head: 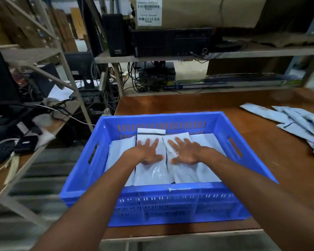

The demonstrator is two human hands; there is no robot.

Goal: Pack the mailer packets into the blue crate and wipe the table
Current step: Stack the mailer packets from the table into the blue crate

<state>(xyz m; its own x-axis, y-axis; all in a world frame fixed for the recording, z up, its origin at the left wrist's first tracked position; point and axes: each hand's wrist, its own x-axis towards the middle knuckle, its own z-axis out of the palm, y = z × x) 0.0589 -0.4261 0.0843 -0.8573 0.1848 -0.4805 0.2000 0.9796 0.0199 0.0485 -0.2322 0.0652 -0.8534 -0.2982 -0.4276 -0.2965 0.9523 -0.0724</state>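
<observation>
Both of your hands are down inside the blue crate [170, 207], which sits on the brown table [198, 104]. Your left hand [149, 152] lies flat on a pale mailer packet [152, 175] in the middle of the crate, fingers straight and spread apart, thumb pointing toward the other hand. The far end of that packet, marked with a dark strip, reaches the crate's far wall. Your right hand [186, 153] lies just beside the left, flat on the neighbouring packet [188, 175] (the one with dark print showing near your thumb). Its fingers are also straight and splayed, and neither hand curls round anything. More packets cover the crate's floor on either side of these two. To the right of the crate, well apart from it, a loose heap of packets [295, 122] lies on the table. Behind the crate stands a metal shelf [243, 53] holding a black computer case [170, 42]. Left of the crate is a side desk [0, 178] cluttered with cables and dark devices.
</observation>
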